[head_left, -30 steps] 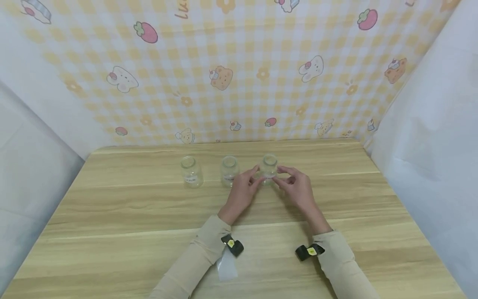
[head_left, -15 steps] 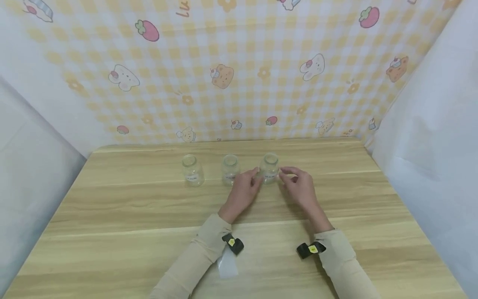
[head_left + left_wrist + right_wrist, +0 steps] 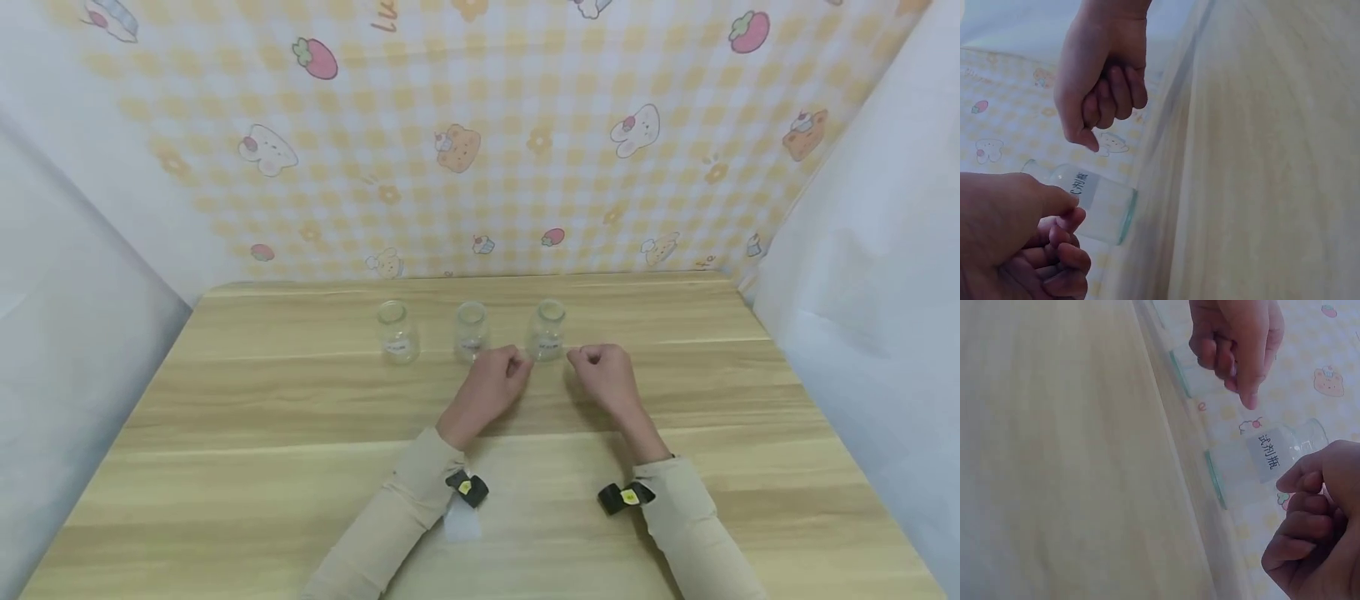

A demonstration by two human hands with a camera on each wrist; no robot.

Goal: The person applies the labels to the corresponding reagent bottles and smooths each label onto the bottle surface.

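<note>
Three clear glass jars with small white labels stand upright in a row at the back of the table: a left jar (image 3: 397, 337), a middle jar (image 3: 471, 327) and a right jar (image 3: 547, 332). My left hand (image 3: 491, 383) is in front of the gap between the middle and right jars, overlapping the middle jar's lower edge. To the right of the right jar is my right hand (image 3: 609, 379). Both hands have curled fingers and hold nothing. Dark printed characters show on the right jar's label (image 3: 1266, 455) in the right wrist view. That jar's neck is uncovered.
A pale, translucent slip (image 3: 462, 525) lies on the wooden table (image 3: 262, 483), partly under my left sleeve. Behind the table hangs a yellow checked cloth (image 3: 540, 183) with cartoon prints. White sheets (image 3: 885, 250) close off the sides.
Both hands have let go of the right jar and drawn slightly back toward me, their fingers curling in. The jar stays standing. The head view has shifted slightly.
</note>
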